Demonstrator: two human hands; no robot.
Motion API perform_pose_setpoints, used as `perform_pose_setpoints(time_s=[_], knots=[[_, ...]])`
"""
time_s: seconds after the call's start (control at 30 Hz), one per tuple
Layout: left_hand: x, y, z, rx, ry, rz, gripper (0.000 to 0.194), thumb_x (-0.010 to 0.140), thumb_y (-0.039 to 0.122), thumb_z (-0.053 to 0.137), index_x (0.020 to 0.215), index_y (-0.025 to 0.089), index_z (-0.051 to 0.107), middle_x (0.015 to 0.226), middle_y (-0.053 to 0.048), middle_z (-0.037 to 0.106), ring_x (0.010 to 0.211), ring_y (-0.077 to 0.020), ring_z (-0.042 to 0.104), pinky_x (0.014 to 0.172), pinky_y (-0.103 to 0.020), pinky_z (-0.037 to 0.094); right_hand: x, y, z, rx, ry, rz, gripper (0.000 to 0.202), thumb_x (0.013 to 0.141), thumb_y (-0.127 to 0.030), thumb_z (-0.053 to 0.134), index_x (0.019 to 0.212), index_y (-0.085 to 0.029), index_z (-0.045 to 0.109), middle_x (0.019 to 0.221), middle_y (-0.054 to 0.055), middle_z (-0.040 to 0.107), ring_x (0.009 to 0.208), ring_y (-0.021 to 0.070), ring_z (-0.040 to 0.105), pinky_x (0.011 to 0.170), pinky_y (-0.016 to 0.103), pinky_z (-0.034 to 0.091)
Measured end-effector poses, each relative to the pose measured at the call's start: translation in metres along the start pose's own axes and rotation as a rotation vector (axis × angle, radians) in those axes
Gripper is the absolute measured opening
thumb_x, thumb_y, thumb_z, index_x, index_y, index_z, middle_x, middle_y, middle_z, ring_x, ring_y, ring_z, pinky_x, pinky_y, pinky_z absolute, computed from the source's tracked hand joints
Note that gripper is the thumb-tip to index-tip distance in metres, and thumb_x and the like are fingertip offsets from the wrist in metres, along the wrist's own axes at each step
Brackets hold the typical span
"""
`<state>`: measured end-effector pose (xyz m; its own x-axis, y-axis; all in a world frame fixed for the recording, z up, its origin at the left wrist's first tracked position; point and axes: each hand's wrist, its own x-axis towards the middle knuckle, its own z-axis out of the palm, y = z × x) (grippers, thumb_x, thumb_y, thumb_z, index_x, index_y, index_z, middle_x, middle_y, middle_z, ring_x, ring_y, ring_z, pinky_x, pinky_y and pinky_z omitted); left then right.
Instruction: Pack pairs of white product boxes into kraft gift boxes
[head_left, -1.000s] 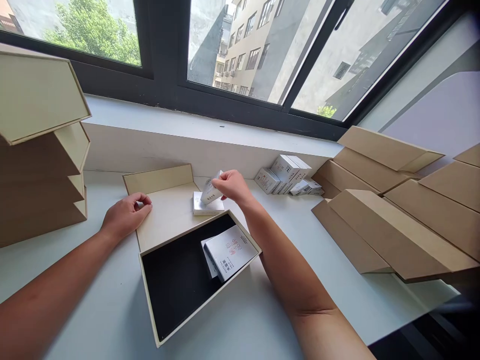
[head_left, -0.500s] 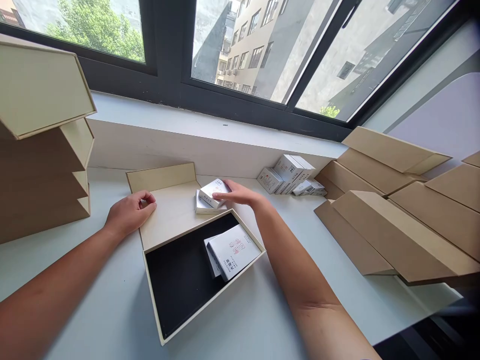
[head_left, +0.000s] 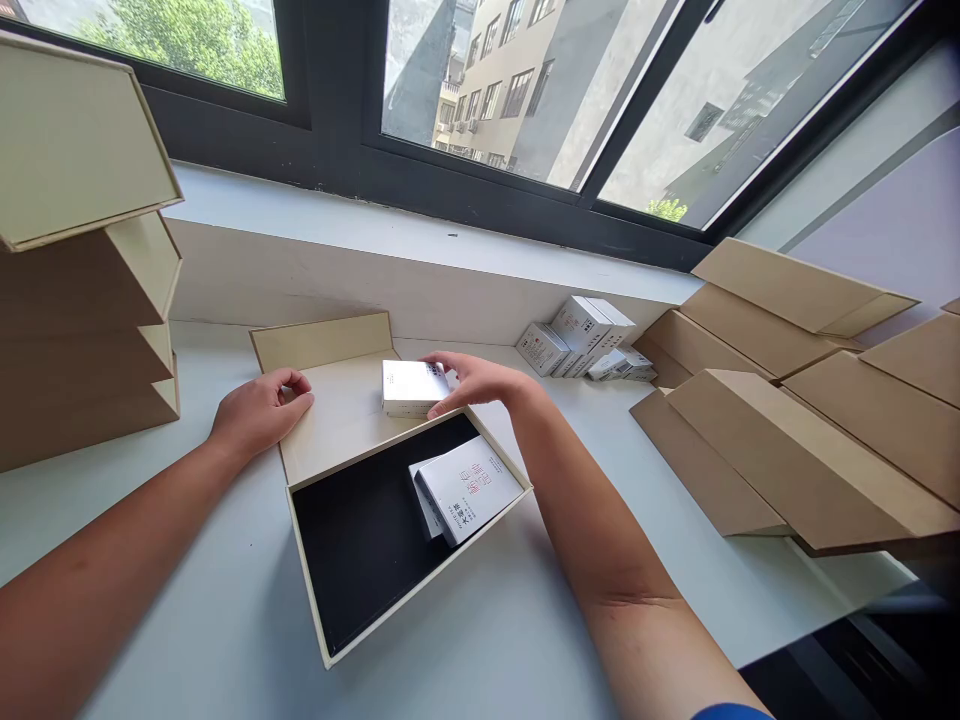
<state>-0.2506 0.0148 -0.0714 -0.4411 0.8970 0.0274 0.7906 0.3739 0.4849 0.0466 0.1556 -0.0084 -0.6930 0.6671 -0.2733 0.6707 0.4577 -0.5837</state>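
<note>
An open cream gift box [head_left: 306, 580] with a black inside stands before me, its lid [head_left: 337, 410] folded back flat on the table. Inside, at its right end, two white cartons [head_left: 472, 490] with red and black print lie overlapped. On the lid sits a stack of white cartons [head_left: 414, 385], one squared on top of the other. My right hand [head_left: 476, 385] is closed around the stack's right end, with thumb on the near side and fingers on the far side. My left hand [head_left: 259, 415] rests at the lid's left edge, fingers curled in, holding nothing I can see.
More white cartons [head_left: 581, 335] are piled by the wall at the back right. Several cream boxes [head_left: 82, 300] are stacked at the left. Brown boxes [head_left: 795, 450] lie heaped on the right. A window sill [head_left: 420, 245] runs along the back.
The upper carton, which sat askew on the lower one, now lies lined up with it. My right hand has turned and moved down around their right end. My left hand stays in place.
</note>
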Motion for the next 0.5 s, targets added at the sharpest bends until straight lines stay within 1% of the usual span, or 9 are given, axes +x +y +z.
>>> perform_pose_setpoints(time_s=[0.07,0.13,0.23,0.33,0.4,0.43,0.5], knots=[[0.001,-0.001,0.001,0.001,0.003,0.006,0.024,0.078,0.047,0.058,0.091,0.03,0.067,0.082,0.002,0.07,0.076,-0.0214,0.064,0.064,-0.031,0.04,0.005,0.004,0.004,0.009,-0.001,-0.023,0.096,0.061,-0.04,0.089,0.146,-0.026,0.047,0.143,0.012,0.054,0.126,0.0316,0.058,0.107,0.046,0.048],[0.001,-0.001,0.001,0.004,0.008,0.009,0.024,0.078,0.048,0.058,0.091,0.03,0.067,0.081,0.002,0.07,0.075,-0.0214,0.063,0.064,-0.031,0.04,0.01,0.009,0.008,0.019,0.014,-0.057,0.094,0.058,-0.035,0.088,0.142,-0.023,0.047,0.136,0.012,0.059,0.12,0.0313,0.06,0.103,0.046,0.051],[0.001,-0.001,0.001,0.007,0.009,0.006,0.025,0.077,0.048,0.058,0.091,0.03,0.067,0.077,0.001,0.069,0.074,-0.022,0.063,0.063,-0.031,0.039,0.016,0.014,0.014,0.008,0.034,-0.094,0.09,0.057,-0.032,0.086,0.138,-0.021,0.048,0.124,0.01,0.063,0.11,0.0307,0.062,0.096,0.046,0.053],[0.0,0.0,0.001,-0.002,0.006,0.001,0.025,0.077,0.048,0.058,0.091,0.03,0.067,0.078,0.001,0.069,0.075,-0.0217,0.063,0.064,-0.031,0.039,0.016,0.014,0.011,0.039,0.083,-0.127,0.082,0.058,-0.03,0.084,0.132,-0.021,0.05,0.118,0.008,0.063,0.106,0.0285,0.062,0.094,0.044,0.053],[0.0,0.001,0.0,-0.011,0.008,0.002,0.024,0.077,0.048,0.058,0.091,0.03,0.067,0.082,0.001,0.07,0.076,-0.0212,0.063,0.065,-0.031,0.039,0.008,0.007,0.003,0.148,0.117,-0.195,0.079,0.059,-0.03,0.083,0.131,-0.022,0.049,0.119,0.007,0.062,0.108,0.0269,0.061,0.094,0.041,0.054],[0.0,0.001,0.0,-0.013,0.008,0.003,0.024,0.077,0.048,0.058,0.091,0.03,0.066,0.084,0.002,0.071,0.076,-0.0211,0.063,0.066,-0.031,0.04,0.001,-0.001,-0.002,0.214,0.12,-0.254,0.08,0.06,-0.032,0.083,0.131,-0.022,0.048,0.121,0.007,0.061,0.11,0.0264,0.06,0.095,0.039,0.053],[-0.001,0.002,0.0,-0.013,0.004,0.003,0.024,0.077,0.047,0.058,0.092,0.029,0.067,0.087,0.001,0.072,0.077,-0.0213,0.063,0.066,-0.031,0.039,-0.019,-0.022,-0.009,0.31,0.075,-0.414,0.084,0.061,-0.036,0.084,0.134,-0.023,0.046,0.124,0.006,0.06,0.115,0.0258,0.058,0.095,0.035,0.053]])
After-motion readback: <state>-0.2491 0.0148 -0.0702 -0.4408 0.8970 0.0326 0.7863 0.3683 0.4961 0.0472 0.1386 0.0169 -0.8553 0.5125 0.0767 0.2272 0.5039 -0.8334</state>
